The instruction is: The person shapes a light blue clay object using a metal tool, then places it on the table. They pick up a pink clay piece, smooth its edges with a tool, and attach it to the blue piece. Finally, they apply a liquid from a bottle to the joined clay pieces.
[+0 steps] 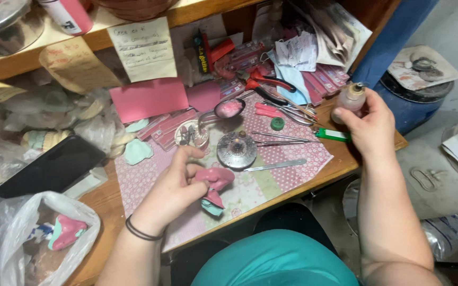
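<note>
**Both hands loaded over a crowded desk**

The left hand (178,182) is curled around a pink wax model (214,184) on a pale green base, thumb and fingers pinching it just above the patterned mat (292,169) at the front of the desk (99,204). The right hand (369,130) is raised over the desk's right corner, fingers wrapped around a small glass bottle (350,99) with a dark top, held upright and well apart from the model.

Between the hands sit a round metal burner (236,150), a flat metal blade (275,166) and thin metal picks (282,139). A spoon (228,109) with pink material in its bowl lies behind the burner. A green lighter (333,135) lies just below the right hand. A plastic bag (38,233) with another pink and green model sits at the left edge.

Judgement: the grip on the model looks firm but close to its thin parts; holding by the green base would serve better. The bottle should stay upright and pass clear of the burner and picks.
</note>
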